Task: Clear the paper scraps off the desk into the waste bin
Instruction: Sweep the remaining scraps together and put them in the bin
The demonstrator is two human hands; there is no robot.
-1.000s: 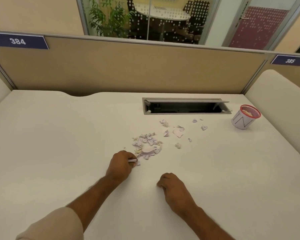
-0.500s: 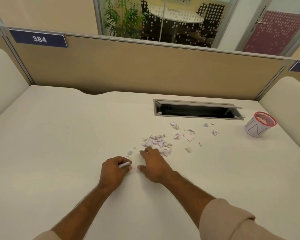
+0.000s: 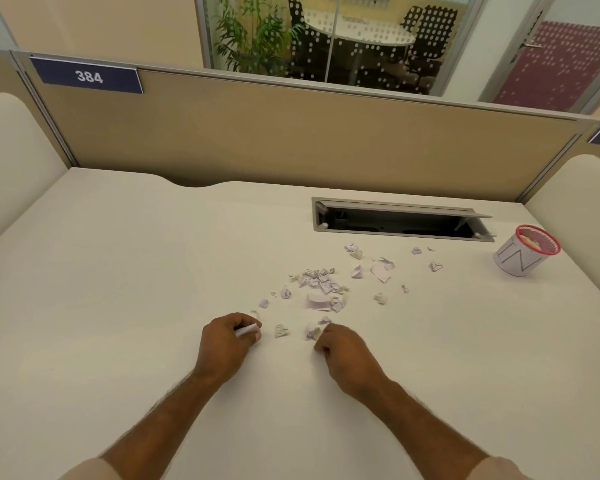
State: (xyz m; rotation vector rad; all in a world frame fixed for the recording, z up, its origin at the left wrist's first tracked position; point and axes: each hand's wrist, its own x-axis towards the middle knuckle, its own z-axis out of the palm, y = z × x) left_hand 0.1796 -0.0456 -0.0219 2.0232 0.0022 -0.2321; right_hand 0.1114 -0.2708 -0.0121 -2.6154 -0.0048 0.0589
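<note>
Paper scraps lie scattered over the middle of the white desk, from a loose cluster just beyond my hands to a few strays near the waste bin. Reading left to right: my left hand rests on the desk with its fingers curled round a small white rolled piece; a single crumpled bit sits between the two hands; my right hand is curled with its fingertips pinching a scrap at the near edge of the cluster. Farther right, a larger torn piece and several small crumbs trail toward the waste bin, a small red-rimmed mesh cup wrapped in white paper, standing well apart from both hands near the desk's right edge. Something pale already shows inside it, so I judge the task begun but far from done: most scraps are yet to be gathered and carried across. An open cable hatch lies just behind the scraps; I judge that pieces swept carelessly could drop into it. Behind the desk stands a tan partition bearing a blue tag marked 384.
</note>
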